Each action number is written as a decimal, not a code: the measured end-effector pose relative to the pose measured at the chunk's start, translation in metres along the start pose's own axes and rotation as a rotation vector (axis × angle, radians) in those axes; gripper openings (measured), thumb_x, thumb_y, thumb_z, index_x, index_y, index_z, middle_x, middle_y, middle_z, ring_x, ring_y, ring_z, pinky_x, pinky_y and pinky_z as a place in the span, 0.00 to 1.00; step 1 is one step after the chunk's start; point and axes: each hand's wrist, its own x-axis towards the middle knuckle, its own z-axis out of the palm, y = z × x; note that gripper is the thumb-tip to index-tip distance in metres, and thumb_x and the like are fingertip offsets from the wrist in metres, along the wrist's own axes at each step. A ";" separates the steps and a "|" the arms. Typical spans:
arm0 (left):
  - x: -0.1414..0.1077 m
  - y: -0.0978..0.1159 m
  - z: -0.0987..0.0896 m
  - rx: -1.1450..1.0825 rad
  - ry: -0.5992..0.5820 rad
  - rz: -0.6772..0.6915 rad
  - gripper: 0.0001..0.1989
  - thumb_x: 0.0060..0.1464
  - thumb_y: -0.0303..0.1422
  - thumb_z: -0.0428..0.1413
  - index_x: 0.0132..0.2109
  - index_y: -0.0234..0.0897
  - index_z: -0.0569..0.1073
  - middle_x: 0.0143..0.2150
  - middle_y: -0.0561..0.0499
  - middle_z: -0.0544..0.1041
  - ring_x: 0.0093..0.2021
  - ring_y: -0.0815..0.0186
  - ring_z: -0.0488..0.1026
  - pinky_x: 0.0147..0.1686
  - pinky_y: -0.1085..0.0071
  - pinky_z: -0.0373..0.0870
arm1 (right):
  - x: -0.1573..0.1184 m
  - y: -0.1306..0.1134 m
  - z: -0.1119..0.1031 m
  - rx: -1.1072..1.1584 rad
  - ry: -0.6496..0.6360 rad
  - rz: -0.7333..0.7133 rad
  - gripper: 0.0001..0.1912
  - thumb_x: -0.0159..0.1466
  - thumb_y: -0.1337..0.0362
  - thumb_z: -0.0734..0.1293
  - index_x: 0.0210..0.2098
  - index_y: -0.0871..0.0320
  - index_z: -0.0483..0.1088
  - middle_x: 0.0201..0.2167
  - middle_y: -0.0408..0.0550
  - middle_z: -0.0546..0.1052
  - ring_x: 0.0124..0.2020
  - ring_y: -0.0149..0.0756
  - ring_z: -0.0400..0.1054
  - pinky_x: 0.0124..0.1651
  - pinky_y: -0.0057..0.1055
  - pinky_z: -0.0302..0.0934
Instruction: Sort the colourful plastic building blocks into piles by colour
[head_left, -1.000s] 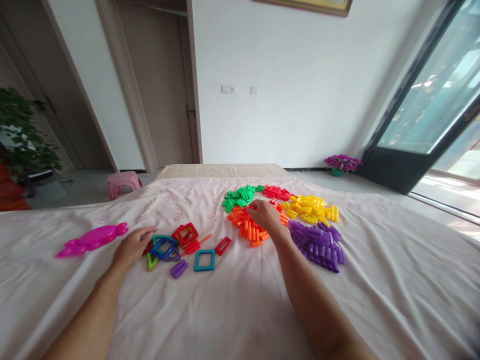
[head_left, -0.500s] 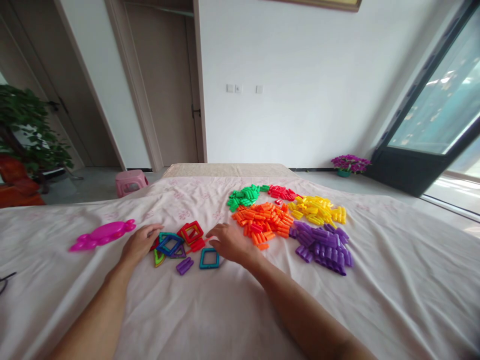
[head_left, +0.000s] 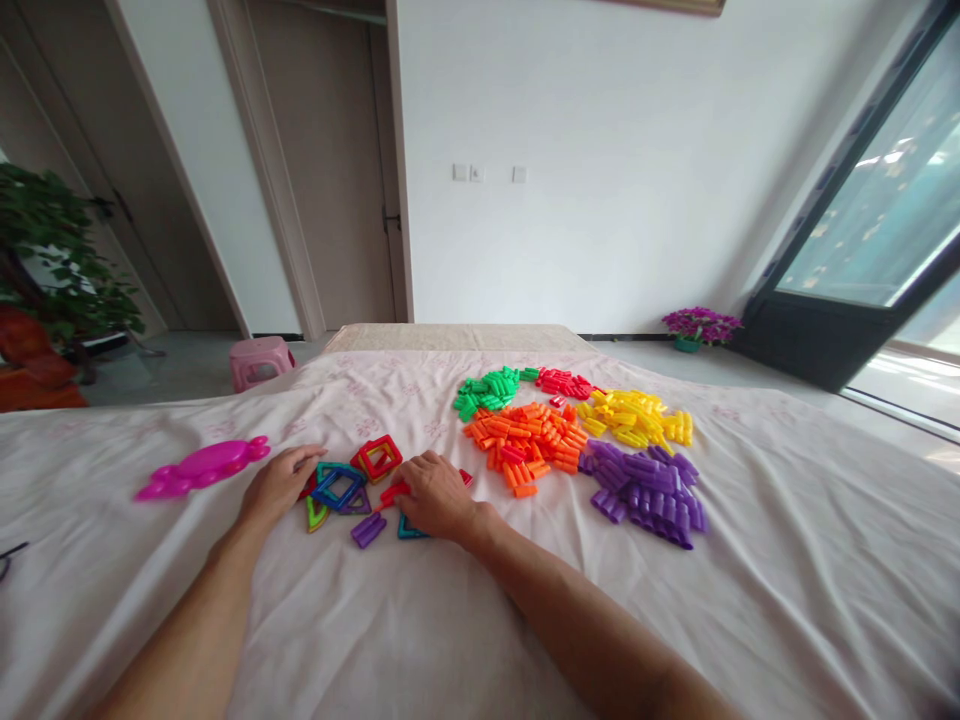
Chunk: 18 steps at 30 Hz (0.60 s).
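My left hand rests on the cloth at the left edge of a small pile of magnetic tiles, its fingers stretched out and apart. In that pile lie a blue tile frame, a yellow-green triangle and a purple triangle. Red square tiles sit just behind. My right hand is closed over a red plastic piece, its fingertips at that piece and partly hidden. Under its palm, a teal square tile shows only in part. A purple plastic piece lies between the hands.
Heaps of plastic pieces spread to the right: orange, green, red, yellow and purple. A magenta candy-shaped object lies at the left. The cloth is wrinkled. A pink stool stands beyond.
My right hand has moved left and nearer to me, from above the teal square onto the red piece, now covering much of the square. My left hand has hardly moved.
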 end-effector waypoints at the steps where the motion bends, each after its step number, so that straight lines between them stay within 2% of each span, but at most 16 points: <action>1: 0.000 0.000 0.000 0.001 -0.003 -0.004 0.20 0.58 0.44 0.48 0.49 0.44 0.78 0.56 0.50 0.77 0.57 0.58 0.72 0.57 0.66 0.65 | 0.000 -0.001 -0.001 0.004 -0.005 -0.015 0.12 0.65 0.61 0.66 0.47 0.56 0.71 0.43 0.50 0.76 0.47 0.40 0.67 0.52 0.35 0.58; 5: 0.000 0.001 -0.001 0.002 -0.007 -0.015 0.20 0.57 0.43 0.48 0.50 0.43 0.78 0.56 0.50 0.77 0.57 0.57 0.72 0.57 0.65 0.64 | 0.001 0.004 -0.020 0.006 -0.053 0.011 0.15 0.65 0.58 0.67 0.50 0.54 0.73 0.46 0.50 0.76 0.48 0.39 0.68 0.51 0.33 0.59; 9: 0.000 0.000 -0.001 0.000 0.008 0.004 0.20 0.57 0.44 0.48 0.49 0.44 0.79 0.55 0.50 0.78 0.56 0.58 0.72 0.57 0.66 0.65 | -0.004 0.023 -0.064 -0.101 -0.094 0.249 0.11 0.64 0.60 0.66 0.45 0.54 0.75 0.46 0.51 0.75 0.47 0.40 0.70 0.44 0.32 0.61; 13: 0.002 -0.004 0.002 0.001 -0.002 0.005 0.20 0.57 0.44 0.48 0.49 0.43 0.79 0.56 0.50 0.77 0.57 0.58 0.72 0.58 0.66 0.63 | -0.018 0.045 -0.103 -0.311 -0.136 0.430 0.12 0.61 0.63 0.67 0.44 0.58 0.75 0.47 0.56 0.75 0.48 0.49 0.71 0.44 0.37 0.63; 15: 0.003 -0.006 0.003 -0.001 -0.010 0.005 0.21 0.57 0.44 0.48 0.50 0.43 0.78 0.56 0.49 0.77 0.57 0.57 0.72 0.59 0.66 0.63 | -0.025 0.054 -0.112 -0.384 -0.181 0.501 0.14 0.60 0.65 0.67 0.45 0.60 0.74 0.47 0.60 0.75 0.48 0.52 0.71 0.44 0.40 0.64; 18: 0.004 -0.008 0.003 0.000 -0.002 0.013 0.21 0.57 0.45 0.48 0.50 0.43 0.78 0.56 0.49 0.77 0.56 0.58 0.72 0.58 0.67 0.63 | -0.031 0.064 -0.115 -0.406 -0.232 0.562 0.15 0.61 0.70 0.64 0.47 0.63 0.73 0.47 0.63 0.76 0.48 0.52 0.72 0.43 0.41 0.65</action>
